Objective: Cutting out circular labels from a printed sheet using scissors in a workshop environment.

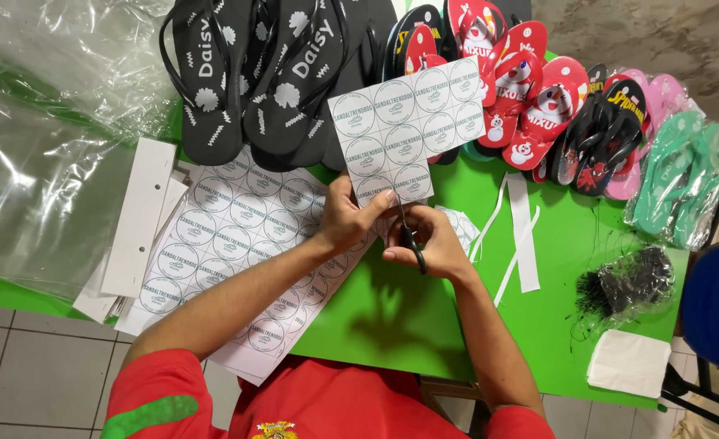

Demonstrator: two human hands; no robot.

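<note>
— Head view: what are the hands doing?
— Left hand [345, 218] pinches the lower edge of a label sheet [406, 123] held up over the green worktop [392, 313]. Right hand [428, 242] is closed through the handles of scissors [410, 237], blades at the sheet's bottom edge.
— So which step?
— Cutting round labels apart, I'd judge. The cut calls for following the printed grid line squarely. More sheets [237, 244] lie beneath; black sandals [254, 73] behind.

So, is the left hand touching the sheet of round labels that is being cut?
Touching. The head view shows the left hand pinching the sheet's lower edge, thumb on top.
</note>
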